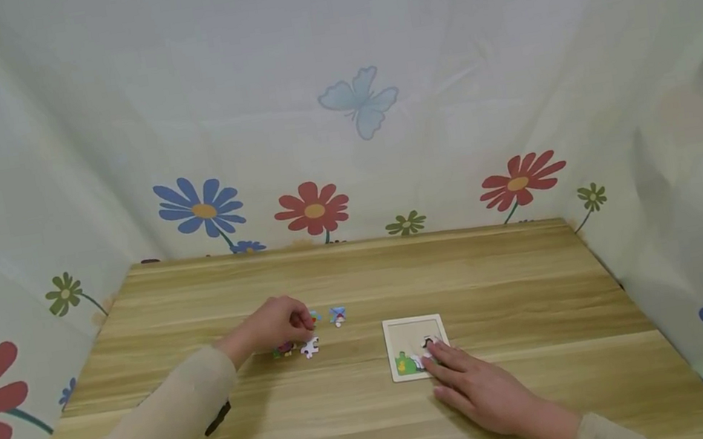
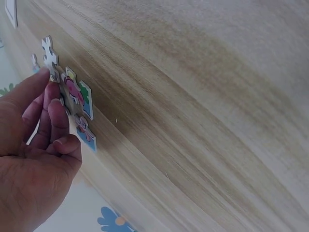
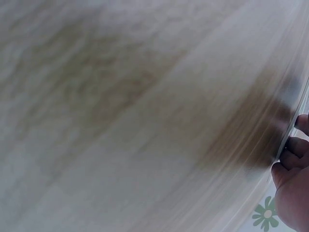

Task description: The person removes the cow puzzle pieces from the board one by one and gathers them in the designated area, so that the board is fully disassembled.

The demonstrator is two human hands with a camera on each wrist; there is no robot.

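In the head view, my left hand (image 1: 280,321) is over a group of jigsaw puzzle pieces on the left of the table. Its thumb and a finger pinch a mostly white puzzle piece (image 1: 309,347); the left wrist view shows the same white piece (image 2: 49,55) at the fingertips. Beside it lie a pink and green piece (image 2: 73,89) and a blue-edged piece (image 2: 86,131). My right hand (image 1: 483,388) rests with extended fingers on the lower right of a square puzzle tray (image 1: 390,341). A green piece (image 1: 405,364) sits in the tray's lower left corner; the fingers partly cover white pieces.
A blue puzzle piece (image 1: 338,315) lies just right of the left hand. The wood-grain table (image 1: 301,436) is bordered by a flower-printed curtain (image 1: 435,140) at the back and sides. A dark object (image 1: 218,418) shows beneath the left sleeve.
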